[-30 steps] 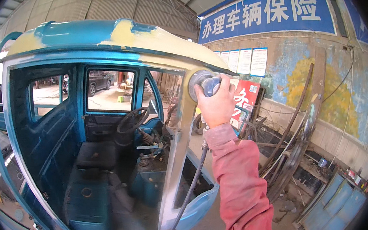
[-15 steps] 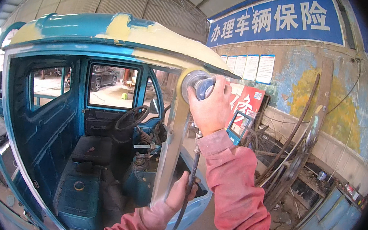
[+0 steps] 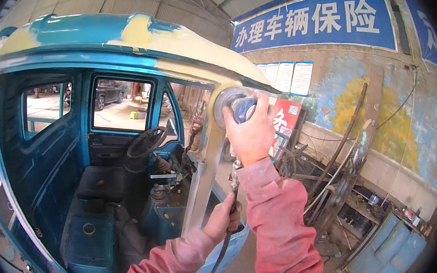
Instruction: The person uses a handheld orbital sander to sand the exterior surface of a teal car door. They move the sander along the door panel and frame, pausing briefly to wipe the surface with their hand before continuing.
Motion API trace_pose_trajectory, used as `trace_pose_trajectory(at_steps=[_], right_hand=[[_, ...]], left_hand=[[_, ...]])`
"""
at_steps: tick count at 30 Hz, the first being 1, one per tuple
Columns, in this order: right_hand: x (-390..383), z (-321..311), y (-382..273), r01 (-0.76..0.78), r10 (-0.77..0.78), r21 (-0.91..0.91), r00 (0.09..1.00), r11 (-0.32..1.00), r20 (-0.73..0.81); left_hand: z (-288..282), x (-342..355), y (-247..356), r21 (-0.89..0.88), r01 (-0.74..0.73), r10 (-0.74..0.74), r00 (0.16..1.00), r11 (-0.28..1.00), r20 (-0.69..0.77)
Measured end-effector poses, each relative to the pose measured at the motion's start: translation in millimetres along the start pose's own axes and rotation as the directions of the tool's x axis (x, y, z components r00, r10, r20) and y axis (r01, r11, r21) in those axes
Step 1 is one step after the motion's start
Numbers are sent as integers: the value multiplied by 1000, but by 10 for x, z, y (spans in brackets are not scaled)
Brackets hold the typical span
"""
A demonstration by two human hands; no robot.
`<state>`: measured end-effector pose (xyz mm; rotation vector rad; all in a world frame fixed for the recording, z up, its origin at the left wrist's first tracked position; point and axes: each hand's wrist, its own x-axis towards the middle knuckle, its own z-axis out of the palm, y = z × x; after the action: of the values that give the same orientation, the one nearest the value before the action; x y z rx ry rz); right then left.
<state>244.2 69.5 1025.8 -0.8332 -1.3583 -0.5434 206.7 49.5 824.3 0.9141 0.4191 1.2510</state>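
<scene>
A round sander with a grey disc and a blue-grey body rests against the top of the cab's front pillar, just under the roof corner. Its body is gripped by my right hand, fingers curled over it. A dark air hose hangs from the sander's metal fitting. My left hand is wrapped around that hose beside the pillar. Cream filler covers the pillar and patches of the blue cab roof. Some of my fingertips are hidden.
Inside the open cab are a steering wheel, a black seat and a teal box. On the right, long poles lean by the painted wall, near a blue metal cabinet. A red sign stands behind my right hand.
The view has turned slightly right, so the cab and wall sit farther left. My left hand has moved up the hose, nearer the fitting. The sander stays at the pillar top.
</scene>
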Motion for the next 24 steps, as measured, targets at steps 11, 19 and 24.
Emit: trace_pose_trajectory(at_steps=[11,19,24], right_hand=[[92,-1,-117,-57,56,45,998,997,16],[170,9,-83,-22,22,60,1000,998,-7],[174,7,-100,-40,39,44,999,998,22]], left_hand=[[111,-89,140,49,-18,20,998,999,-51],[118,-43,163,42,-27,26,1000,999,12],[140,-33,137,59,-53,52,999,997,10]])
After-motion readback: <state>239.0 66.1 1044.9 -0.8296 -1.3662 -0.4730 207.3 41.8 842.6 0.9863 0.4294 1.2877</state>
